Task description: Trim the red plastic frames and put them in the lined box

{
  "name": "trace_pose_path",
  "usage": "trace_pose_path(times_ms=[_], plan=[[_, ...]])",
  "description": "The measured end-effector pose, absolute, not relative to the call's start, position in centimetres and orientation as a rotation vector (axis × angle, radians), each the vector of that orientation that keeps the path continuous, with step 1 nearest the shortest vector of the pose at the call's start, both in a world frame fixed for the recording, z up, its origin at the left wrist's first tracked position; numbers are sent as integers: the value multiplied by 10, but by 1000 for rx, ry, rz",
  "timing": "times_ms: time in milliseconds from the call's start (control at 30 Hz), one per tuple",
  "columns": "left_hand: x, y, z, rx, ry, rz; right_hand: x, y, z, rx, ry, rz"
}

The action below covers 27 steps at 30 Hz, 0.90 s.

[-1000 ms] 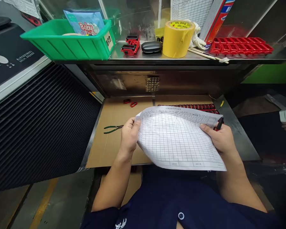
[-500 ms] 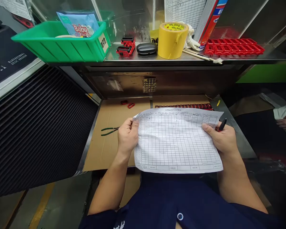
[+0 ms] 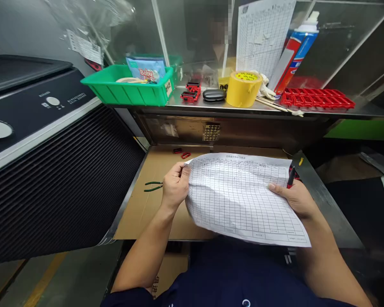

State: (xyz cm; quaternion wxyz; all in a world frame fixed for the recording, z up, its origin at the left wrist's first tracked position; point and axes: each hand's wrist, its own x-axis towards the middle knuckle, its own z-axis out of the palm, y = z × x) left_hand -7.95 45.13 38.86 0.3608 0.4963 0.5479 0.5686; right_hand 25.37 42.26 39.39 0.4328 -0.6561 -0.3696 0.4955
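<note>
A printed form sheet (image 3: 240,200) with a grid and some handwriting near its top is held up over the bench, slightly bowed. My left hand (image 3: 176,185) pinches its left edge between thumb and fingers. At the right edge my right hand (image 3: 296,197) grips the sheet, thumb on the front. A dark pen (image 3: 291,177) sticks up from that same hand. Green-handled pliers (image 3: 152,186) lie left of my left hand, their head hidden behind it. Two small red-and-black parts (image 3: 186,155) rest on the cardboard (image 3: 141,213) beyond the sheet.
A steel shelf above the bench carries a green bin (image 3: 131,91), a yellow tape roll (image 3: 244,89), a black case (image 3: 214,95), a spray can (image 3: 296,55) and red parts (image 3: 316,99). A ribbed black machine (image 3: 60,183) stands at left.
My head view has tilted up and turned left, so more of the shelf shows. The sheet has tilted, its lower right corner swinging down. Both hands still hold it.
</note>
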Motion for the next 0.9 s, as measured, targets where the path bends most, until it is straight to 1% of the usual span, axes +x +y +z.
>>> trace_pose_path(times_ms=[167, 300, 433, 567, 767, 833, 900], plan=[[-101, 463, 408, 1184, 1254, 1460, 232, 447, 413, -1639, -1149, 973], [-118, 459, 417, 944, 968, 1292, 215, 461, 424, -1479, -1220, 846], [-131, 452, 419, 948, 1042, 1301, 207, 470, 428, -1395, -1265, 789], [-143, 451, 419, 1063, 1192, 1353, 200, 475, 427, -1400, -1237, 933], [-152, 454, 423, 1206, 1476, 1505, 183, 471, 414, -1297, -1008, 1414], [-151, 455, 424, 1217, 1518, 1550, 180, 469, 408, -1259, -976, 1458], [-149, 456, 424, 1188, 1527, 1577, 179, 467, 404, -1245, -962, 1425]])
